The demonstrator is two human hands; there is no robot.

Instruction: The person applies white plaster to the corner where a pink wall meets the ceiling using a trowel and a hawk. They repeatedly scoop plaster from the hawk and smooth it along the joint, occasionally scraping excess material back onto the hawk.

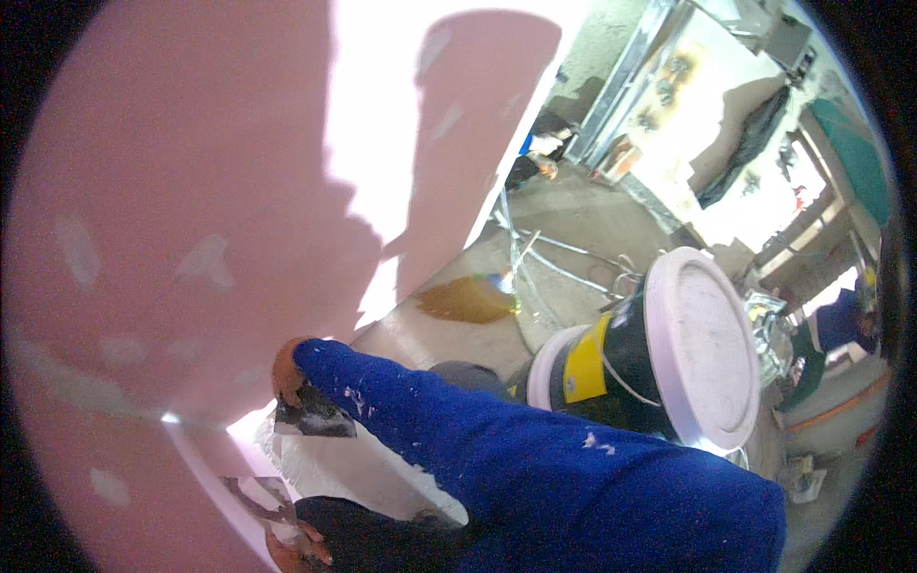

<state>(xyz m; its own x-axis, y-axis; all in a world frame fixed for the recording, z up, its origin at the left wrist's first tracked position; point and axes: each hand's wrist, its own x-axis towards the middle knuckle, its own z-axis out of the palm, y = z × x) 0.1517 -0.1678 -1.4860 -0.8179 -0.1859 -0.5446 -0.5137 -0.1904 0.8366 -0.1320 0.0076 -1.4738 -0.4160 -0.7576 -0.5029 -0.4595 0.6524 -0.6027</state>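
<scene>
My right arm, in a blue sleeve spotted with white, reaches across to the left. At its end my right hand (287, 370) is closed round a putty knife, whose wide blade (317, 418) shows below the fingers. Lower down, my left hand (300, 547) grips a second putty knife; its smeared blade (256, 494) points up and away. Between the two blades and my sleeve lies a pale, whitish surface (358, 470), perhaps a container with white compound; its full shape is hidden. Both blades are near the pink wall board (181, 220), which carries several whitish filler patches.
Right of my arm a black bucket with a yellow label and white lid (712, 353) lies tilted in view. Thin metal strips (564, 263) lie on the floor beyond, near a brownish wet-looking patch (468, 301). Another person's hand (546, 169) shows past the board's edge.
</scene>
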